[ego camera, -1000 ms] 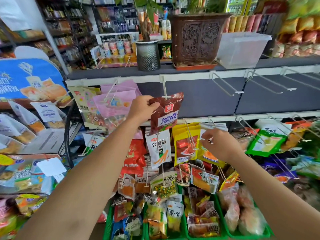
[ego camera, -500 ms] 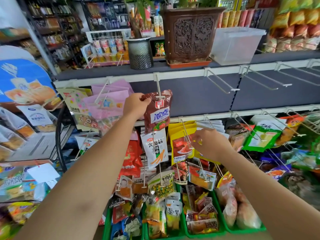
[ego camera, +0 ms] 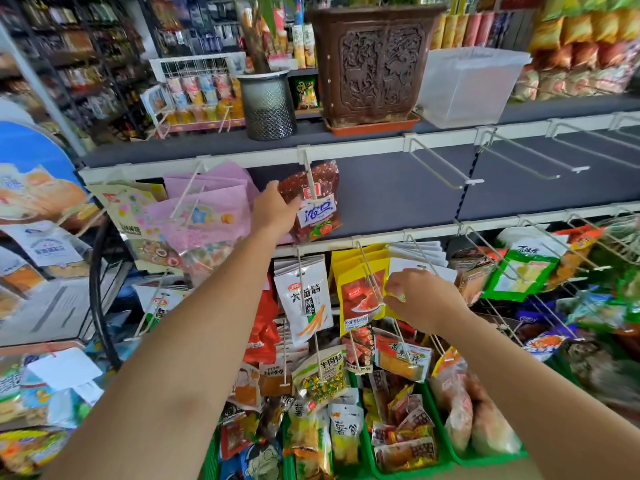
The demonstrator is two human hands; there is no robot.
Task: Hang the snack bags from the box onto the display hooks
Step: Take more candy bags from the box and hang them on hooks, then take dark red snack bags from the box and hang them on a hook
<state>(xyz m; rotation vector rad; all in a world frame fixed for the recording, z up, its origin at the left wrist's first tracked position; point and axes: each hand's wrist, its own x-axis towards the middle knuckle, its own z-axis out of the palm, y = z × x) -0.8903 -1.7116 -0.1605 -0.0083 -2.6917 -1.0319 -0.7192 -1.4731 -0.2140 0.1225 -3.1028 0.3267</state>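
Observation:
A dark red snack bag (ego camera: 317, 202) with a white label hangs on a top-row display hook (ego camera: 309, 171). My left hand (ego camera: 275, 207) holds its left edge, thumb and fingers curled on the bag. Lower and to the right, my right hand (ego camera: 420, 297) is curled around a middle-row hook (ego camera: 417, 252) in front of white and yellow bags (ego camera: 360, 292). Whether it holds anything else is hidden.
Empty hooks (ego camera: 440, 164) run along the top rail to the right. Pink bags (ego camera: 201, 209) hang left of the red bag. A carved brown planter (ego camera: 374, 60) and clear bin (ego camera: 467, 84) stand on the shelf above. Green baskets (ego camera: 412, 469) of snacks sit below.
The red bag has slid further back along the top hook with my left hand. My right hand has stayed at the middle-row hook.

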